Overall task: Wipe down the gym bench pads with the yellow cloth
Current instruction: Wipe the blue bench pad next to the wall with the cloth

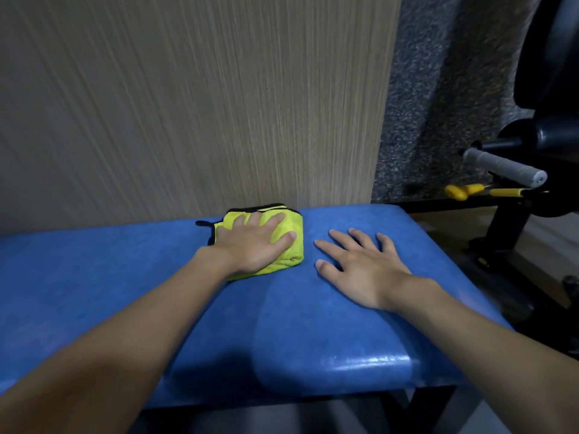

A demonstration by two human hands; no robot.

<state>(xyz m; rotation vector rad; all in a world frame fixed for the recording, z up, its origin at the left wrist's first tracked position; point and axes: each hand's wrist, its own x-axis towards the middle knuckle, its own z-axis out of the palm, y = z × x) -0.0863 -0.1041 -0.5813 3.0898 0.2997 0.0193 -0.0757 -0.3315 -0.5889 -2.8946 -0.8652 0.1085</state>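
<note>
A blue padded gym bench pad [131,277] stretches across the lower half of the view. A folded yellow cloth [293,249] with black trim lies on it near the far edge, close to the wall. My left hand [253,242] presses flat on the cloth with fingers spread and straight. My right hand [360,264] rests flat on the bare pad just right of the cloth, fingers spread, holding nothing. A damp, glossy patch shows on the pad near its front right corner.
A wood-grain wall panel [188,104] stands right behind the bench. To the right is dark speckled flooring [438,89] and black gym equipment with a grey handle [504,167] and yellow levers [460,191]. The bench's black frame leg [435,405] shows at the lower right.
</note>
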